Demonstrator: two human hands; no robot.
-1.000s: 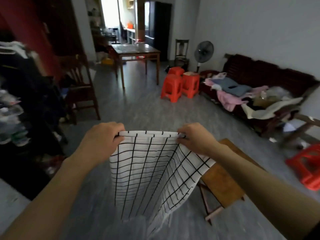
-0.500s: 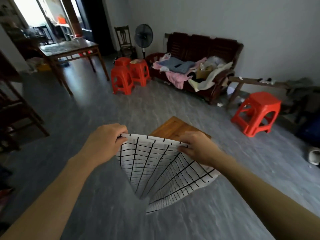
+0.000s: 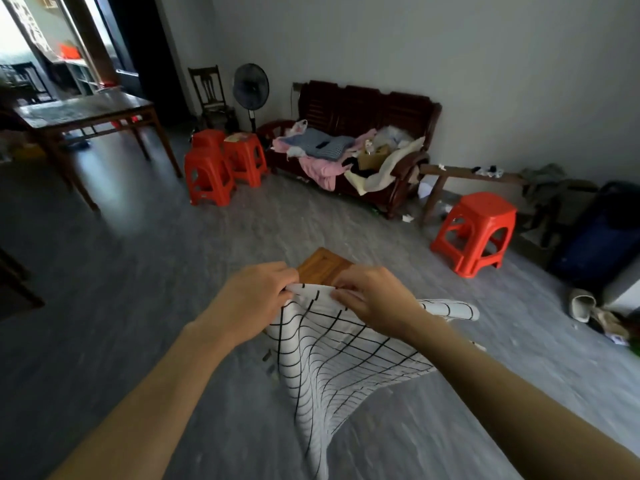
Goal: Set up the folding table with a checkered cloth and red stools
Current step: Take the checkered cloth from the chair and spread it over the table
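From the head camera, the left hand [image 3: 254, 299] and the right hand [image 3: 372, 301] are both closed, each pinching the top edge of the checkered cloth [image 3: 332, 358]. The two hands sit close together, so the edge between them is bunched and only a short strip of it shows. The rest of the cloth hangs below the hands in a twisted, funnel-like drape, with one corner flaring out to the right of the right hand.

Just beyond the hands, a corner of the wooden tabletop [image 3: 320, 268] peeks out; most of it is hidden behind the hands and the cloth, so whether its legs are fully opened cannot be told.

The likely trouble is in the spread. With the hands this near each other, the cloth may land folded or twisted on the tabletop, and would need pulling straight. A loose pinch could let one corner slip, dropping the cloth to the floor. The hanging end may also catch on the near edge of the tabletop and drag the cloth off centre.

One red stool [image 3: 474, 233] stands well beyond and to the right of the right hand. Three more red stools [image 3: 207, 174] cluster far beyond the left hand, near the sofa [image 3: 363, 112]. All remain well apart from the tabletop, so carrying them over is yet to come.
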